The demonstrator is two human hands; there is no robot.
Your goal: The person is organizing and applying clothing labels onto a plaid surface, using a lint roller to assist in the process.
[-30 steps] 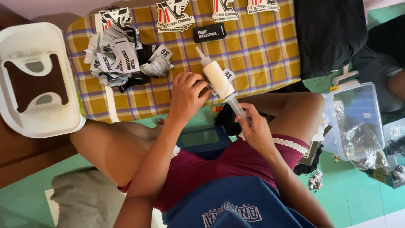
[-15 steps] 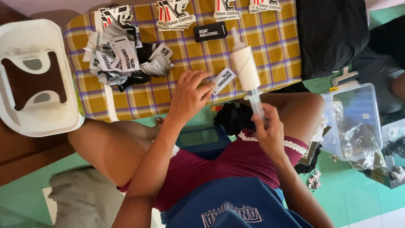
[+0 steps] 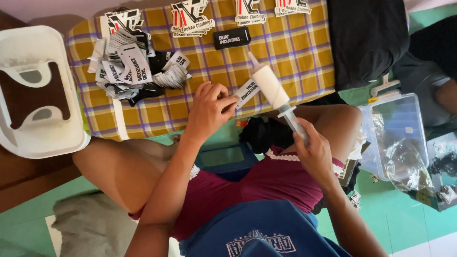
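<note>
My left hand (image 3: 209,108) pinches a small white label with black print (image 3: 247,91) over the yellow plaid cloth (image 3: 304,52). My right hand (image 3: 314,153) grips the plunger end of a large syringe (image 3: 270,86) filled with white paste. The syringe slants with its nozzle up and to the left. The label's far end touches the side of the syringe barrel. Both hands are above my crossed legs.
A pile of black-and-white labels (image 3: 131,71) lies on the cloth, with a black label (image 3: 232,37) and printed patches (image 3: 190,18) along the far edge. A white plastic stool (image 3: 33,93) stands left. Black fabric (image 3: 366,40), a clear plastic box (image 3: 397,135) and another person's arm (image 3: 445,95) are right.
The syringe went from leaning left to upright, and now leans left again toward the label. My left hand let go of the barrel and holds the label beside it.
</note>
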